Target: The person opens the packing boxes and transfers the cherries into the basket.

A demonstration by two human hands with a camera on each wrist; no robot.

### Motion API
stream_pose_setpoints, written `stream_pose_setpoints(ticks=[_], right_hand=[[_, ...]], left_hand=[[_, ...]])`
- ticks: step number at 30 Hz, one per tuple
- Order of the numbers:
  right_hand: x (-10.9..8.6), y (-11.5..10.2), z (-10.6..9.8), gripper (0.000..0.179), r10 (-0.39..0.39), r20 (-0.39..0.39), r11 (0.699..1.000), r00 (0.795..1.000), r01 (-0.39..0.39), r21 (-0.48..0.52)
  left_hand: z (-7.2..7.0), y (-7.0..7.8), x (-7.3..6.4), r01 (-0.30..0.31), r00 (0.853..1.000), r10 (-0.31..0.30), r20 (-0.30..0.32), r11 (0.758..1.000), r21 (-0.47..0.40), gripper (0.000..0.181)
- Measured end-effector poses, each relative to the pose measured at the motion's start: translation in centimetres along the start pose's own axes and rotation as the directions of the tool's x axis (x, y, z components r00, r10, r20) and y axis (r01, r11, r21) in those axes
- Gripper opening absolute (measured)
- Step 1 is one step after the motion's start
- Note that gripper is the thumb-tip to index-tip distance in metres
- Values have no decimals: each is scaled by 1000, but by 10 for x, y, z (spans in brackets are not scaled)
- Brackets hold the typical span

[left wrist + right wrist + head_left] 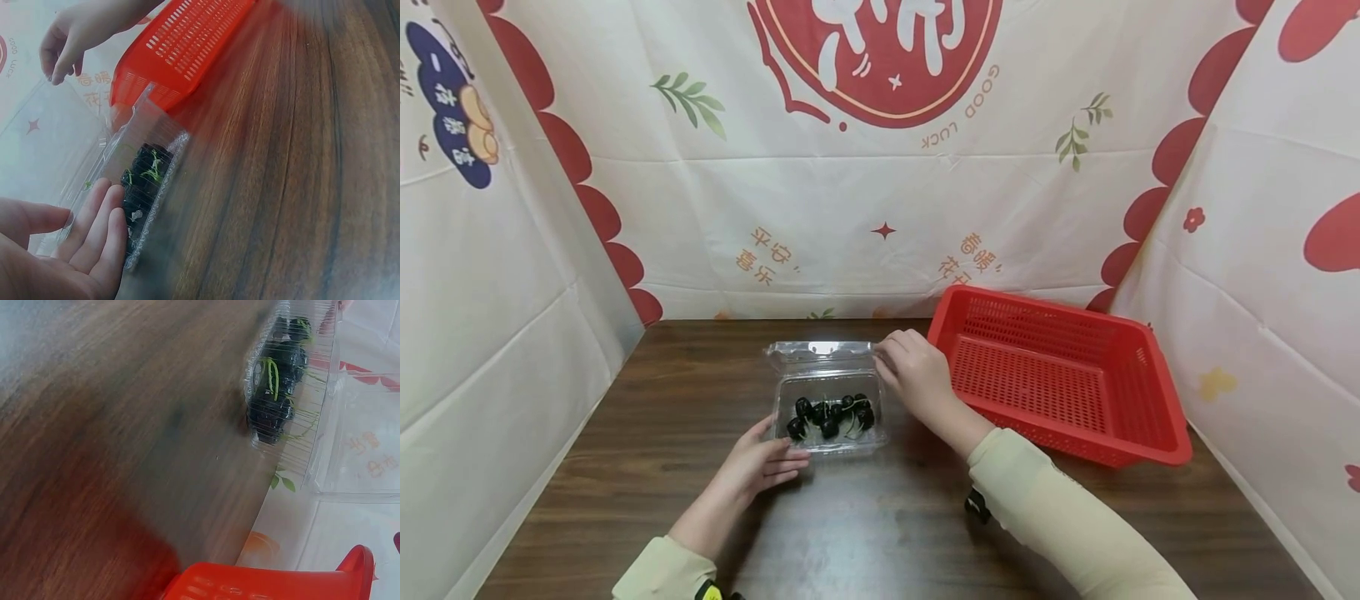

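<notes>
pale sleeve [1075, 521] foremost, the right hand [917, 371] pinches the raised lid [822, 358] of a clear box [850, 447] left of the red basket [1167, 404], while the left hand [754, 462] rests straight-fingered at its near left corner. a sharp tug against that light bracing could tip it, spilling the dark cherries [830, 428]. dark wood-grain table [850, 533] lies beneath; printed white cloth [850, 192] walls three sides.

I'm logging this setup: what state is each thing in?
Clear container: open, upright
Lid: raised behind the container
Dark fruit: inside the container, green stems visible
Red basket: upright, open-topped
Left hand: fingers extended, at the container's corner
Right hand: fingers curled, holding the lid's corner
</notes>
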State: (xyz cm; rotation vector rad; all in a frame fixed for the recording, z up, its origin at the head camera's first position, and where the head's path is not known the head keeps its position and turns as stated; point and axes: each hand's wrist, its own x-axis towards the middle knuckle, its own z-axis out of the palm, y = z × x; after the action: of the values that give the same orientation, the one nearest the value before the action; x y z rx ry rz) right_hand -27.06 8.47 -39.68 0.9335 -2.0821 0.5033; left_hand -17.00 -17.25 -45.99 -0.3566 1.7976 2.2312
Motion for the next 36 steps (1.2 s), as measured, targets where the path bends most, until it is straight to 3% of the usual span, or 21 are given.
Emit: stream_pose_setpoints(ticks=[16, 21, 30, 33, 36], right_hand=[[11, 3, -3, 13, 133, 33, 990, 991, -131, -42], [12, 5, -3, 24, 163, 64, 986, 985, -164, 6], [10, 9, 1, 30, 130, 62, 983, 990, -137, 123], [10, 9, 2, 38, 183, 123, 968, 975, -200, 153], [9, 9, 4, 48, 272, 232, 930, 934, -318, 187]], left_hand=[[4, -1, -2, -11, 1000, 11, 22, 1000, 13, 66], [3, -4, -1, -20, 1000, 20, 23, 1000, 18, 64], [0, -6, -3, -32, 998, 31, 49, 999, 26, 66], [-1, -5, -4, -38, 997, 36, 65, 999, 25, 66], [-1, -6, -4, -38, 996, 36, 80, 999, 24, 66]])
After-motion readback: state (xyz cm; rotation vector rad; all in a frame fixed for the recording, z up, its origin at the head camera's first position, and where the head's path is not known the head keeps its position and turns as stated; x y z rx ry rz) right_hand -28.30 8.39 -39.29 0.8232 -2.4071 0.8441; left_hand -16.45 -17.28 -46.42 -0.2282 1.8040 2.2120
